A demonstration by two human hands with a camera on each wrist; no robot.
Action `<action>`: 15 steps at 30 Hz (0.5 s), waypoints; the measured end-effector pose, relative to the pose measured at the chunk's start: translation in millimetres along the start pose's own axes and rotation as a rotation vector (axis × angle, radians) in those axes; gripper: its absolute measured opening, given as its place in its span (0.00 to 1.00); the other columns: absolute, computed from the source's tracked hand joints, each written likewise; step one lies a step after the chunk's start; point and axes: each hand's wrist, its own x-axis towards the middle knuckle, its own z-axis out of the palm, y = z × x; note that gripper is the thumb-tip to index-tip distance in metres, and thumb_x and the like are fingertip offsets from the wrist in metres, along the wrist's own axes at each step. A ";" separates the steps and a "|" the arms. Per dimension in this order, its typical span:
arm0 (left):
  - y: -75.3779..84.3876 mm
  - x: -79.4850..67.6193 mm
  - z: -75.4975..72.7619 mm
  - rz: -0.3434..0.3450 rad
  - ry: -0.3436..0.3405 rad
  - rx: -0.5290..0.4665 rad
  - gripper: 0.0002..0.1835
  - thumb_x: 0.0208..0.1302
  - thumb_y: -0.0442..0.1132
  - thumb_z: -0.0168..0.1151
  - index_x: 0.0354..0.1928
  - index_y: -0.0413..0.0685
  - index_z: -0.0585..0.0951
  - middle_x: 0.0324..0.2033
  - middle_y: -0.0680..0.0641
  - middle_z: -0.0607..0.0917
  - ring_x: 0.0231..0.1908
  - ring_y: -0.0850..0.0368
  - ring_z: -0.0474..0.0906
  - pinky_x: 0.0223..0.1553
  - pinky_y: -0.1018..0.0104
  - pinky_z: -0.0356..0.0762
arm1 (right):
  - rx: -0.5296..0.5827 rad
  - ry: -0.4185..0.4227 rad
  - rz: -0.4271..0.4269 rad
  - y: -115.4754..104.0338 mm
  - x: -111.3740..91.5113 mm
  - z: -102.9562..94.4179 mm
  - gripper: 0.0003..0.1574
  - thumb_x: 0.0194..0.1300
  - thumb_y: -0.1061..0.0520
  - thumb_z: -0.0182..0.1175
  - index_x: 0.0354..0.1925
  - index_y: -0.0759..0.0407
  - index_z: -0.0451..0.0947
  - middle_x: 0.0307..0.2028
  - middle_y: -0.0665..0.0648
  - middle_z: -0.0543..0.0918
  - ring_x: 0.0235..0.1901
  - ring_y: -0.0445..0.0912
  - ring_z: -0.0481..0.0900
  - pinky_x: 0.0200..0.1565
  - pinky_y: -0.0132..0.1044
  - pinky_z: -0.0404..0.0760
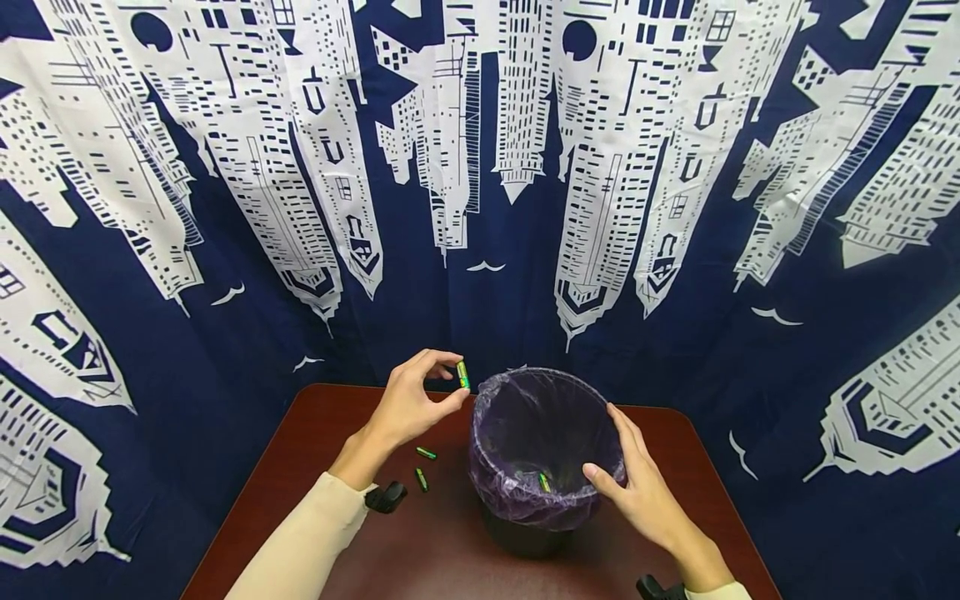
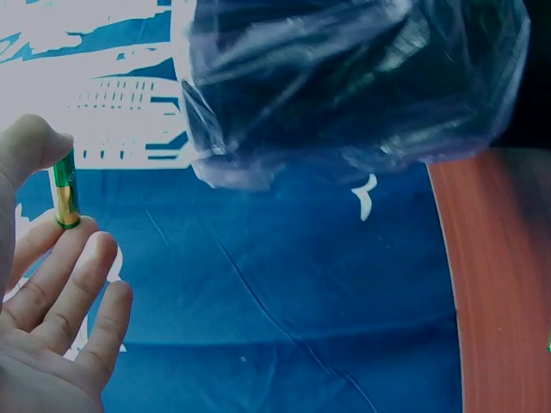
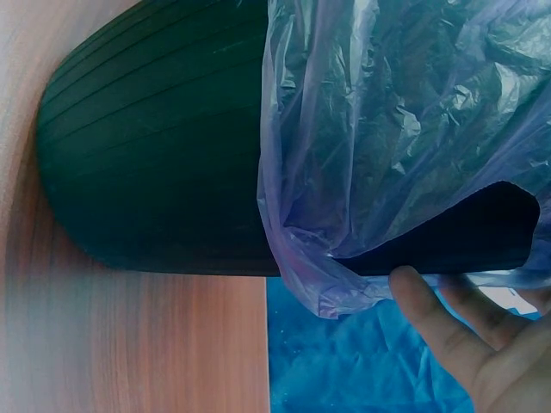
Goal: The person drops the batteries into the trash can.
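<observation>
My left hand [image 1: 408,400] pinches a green and gold battery [image 1: 463,374] between thumb and fingertips, left of the bin's rim and about level with it. In the left wrist view the battery [image 2: 66,191] stands upright between thumb and finger, the other fingers spread. The black trash bin [image 1: 525,537] stands on the table, lined with a translucent purple bag [image 1: 495,492] folded over its rim. One battery [image 1: 544,482] shows inside the bin. My right hand [image 1: 645,487] rests its extended thumb and fingers against the bin's right side near the rim.
Two more green batteries [image 1: 426,453] lie on the reddish-brown table [image 1: 360,533], left of the bin. A dark blue curtain [image 1: 465,308] with white buildings hangs behind the table's back edge and along both sides.
</observation>
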 end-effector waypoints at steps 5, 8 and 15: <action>10.2 12.6 7.8 0.049 -0.027 -0.005 0.27 0.67 0.37 0.87 0.66 0.43 0.89 0.56 0.40 0.93 0.51 0.46 0.94 0.63 0.48 0.95 | -0.002 0.000 0.004 1.4 -0.1 0.9 0.67 0.75 0.44 0.74 0.96 0.54 0.47 0.93 0.69 0.55 0.88 0.79 0.61 0.75 0.93 0.63; 16.1 20.6 10.8 0.072 -0.042 0.007 0.27 0.67 0.37 0.87 0.66 0.44 0.89 0.56 0.42 0.93 0.51 0.48 0.93 0.64 0.51 0.95 | -0.005 -0.004 0.007 2.5 0.2 1.3 0.67 0.76 0.44 0.73 0.96 0.54 0.47 0.93 0.69 0.55 0.88 0.79 0.60 0.75 0.93 0.63; 29.8 37.9 14.2 0.080 -0.099 0.027 0.28 0.69 0.41 0.86 0.69 0.48 0.89 0.59 0.46 0.93 0.53 0.51 0.92 0.65 0.53 0.93 | 0.001 -0.003 0.002 3.5 1.0 1.2 0.67 0.75 0.45 0.74 0.96 0.54 0.47 0.93 0.68 0.55 0.88 0.79 0.60 0.75 0.93 0.63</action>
